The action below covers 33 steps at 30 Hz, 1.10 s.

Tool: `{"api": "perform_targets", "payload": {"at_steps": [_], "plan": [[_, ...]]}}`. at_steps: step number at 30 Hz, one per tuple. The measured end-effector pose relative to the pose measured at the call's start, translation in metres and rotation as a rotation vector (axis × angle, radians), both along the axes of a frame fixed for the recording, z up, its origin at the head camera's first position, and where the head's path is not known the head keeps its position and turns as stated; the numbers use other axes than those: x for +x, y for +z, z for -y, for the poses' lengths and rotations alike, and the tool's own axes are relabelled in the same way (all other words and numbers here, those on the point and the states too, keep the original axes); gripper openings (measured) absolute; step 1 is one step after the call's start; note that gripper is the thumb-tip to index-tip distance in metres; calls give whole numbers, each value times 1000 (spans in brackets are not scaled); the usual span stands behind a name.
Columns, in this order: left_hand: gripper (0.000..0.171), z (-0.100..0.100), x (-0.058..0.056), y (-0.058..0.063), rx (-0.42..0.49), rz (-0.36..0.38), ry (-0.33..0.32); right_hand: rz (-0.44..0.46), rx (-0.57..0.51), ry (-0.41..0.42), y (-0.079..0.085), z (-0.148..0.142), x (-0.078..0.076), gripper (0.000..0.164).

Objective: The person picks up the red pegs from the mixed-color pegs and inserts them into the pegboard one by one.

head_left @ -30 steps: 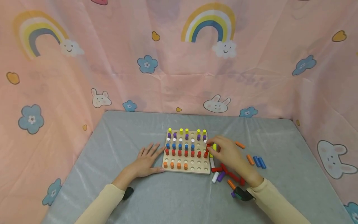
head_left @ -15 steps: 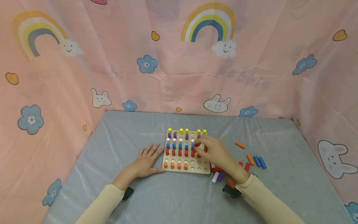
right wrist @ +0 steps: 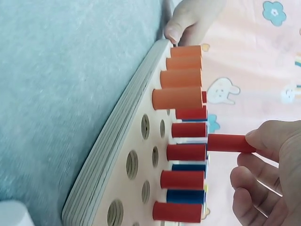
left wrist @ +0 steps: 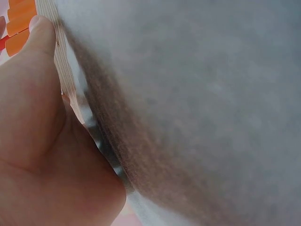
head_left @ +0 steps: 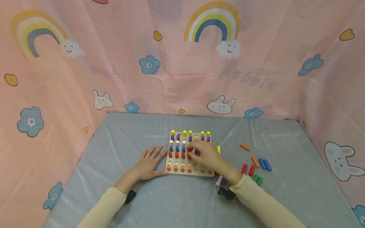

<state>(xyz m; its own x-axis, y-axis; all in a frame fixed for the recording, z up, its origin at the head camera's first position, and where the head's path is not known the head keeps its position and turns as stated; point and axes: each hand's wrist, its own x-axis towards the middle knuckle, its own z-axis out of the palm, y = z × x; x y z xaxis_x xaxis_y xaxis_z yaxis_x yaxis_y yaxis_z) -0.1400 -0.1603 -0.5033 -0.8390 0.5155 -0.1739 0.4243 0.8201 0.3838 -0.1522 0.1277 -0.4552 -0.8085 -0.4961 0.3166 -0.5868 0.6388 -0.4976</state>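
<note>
A wooden pegboard [head_left: 196, 173] lies on the table with rows of yellow, purple, white, blue, red and orange pegs standing in its holes. My right hand [head_left: 208, 156] is over the middle of the board. Between its thumb and a finger it pinches a red peg [right wrist: 230, 142], raised near the tops of the red row. In the head view that hand covers part of the board behind it. My left hand [head_left: 149, 164] lies spread at the board's left side, its thumb touching the front left corner beside the orange pegs [right wrist: 178, 98].
Right of the board lie loose pegs: red [head_left: 244, 168], green [head_left: 255, 178], blue [head_left: 261, 163], orange [head_left: 244, 146], white [head_left: 219, 180] and yellow [head_left: 218, 149]. Grey cloth covers the table [head_left: 137, 126]. A pink patterned curtain [head_left: 171, 91] stands behind and at both sides.
My right hand has carried the red peg leftward from the board's right edge to its middle. This uncovers loose red and green pegs at the right. The left hand has stayed still.
</note>
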Motion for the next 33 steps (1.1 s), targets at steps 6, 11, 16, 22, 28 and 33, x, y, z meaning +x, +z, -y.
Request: {"api": "perform_targets", "payload": {"at_steps": [6, 11, 16, 22, 28, 33], "plan": [[95, 4, -3, -11, 12, -3, -2, 25, 29, 1, -1, 10, -3, 19], [95, 6, -3, -13, -17, -7, -1, -9, 28, 30, -1, 18, -4, 18], [94, 5, -3, -12, 2, -14, -2, -48, 17, 49, 0, 24, -4, 15], [94, 5, -5, -12, -2, -26, -9, -39, 12, 76, 0, 31, -4, 14], [95, 4, -6, -14, -11, -16, -3, -9, 9, 91, -3, 38, -4, 16], [94, 4, -5, -15, -4, -22, 0, 5, 19, 118, -7, 44, -4, 15]]}}
